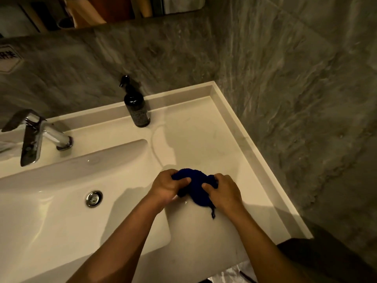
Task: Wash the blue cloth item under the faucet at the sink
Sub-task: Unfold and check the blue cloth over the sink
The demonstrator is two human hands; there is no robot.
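Note:
A dark blue cloth item (196,187) is bunched between both my hands, over the flat counter just right of the sink basin (61,217). My left hand (169,186) grips its left end and my right hand (224,193) grips its right end. A thin blue string hangs from the cloth's lower edge. The chrome faucet (38,137) stands at the far left, well away from the cloth, and no water runs from it. A round metal drain (93,198) sits in the basin.
A black pump bottle (137,107) stands at the back of the counter (204,139). Grey marble walls close in behind and on the right. A raised rim borders the counter's right side. Crumpled plastic shows below the front edge.

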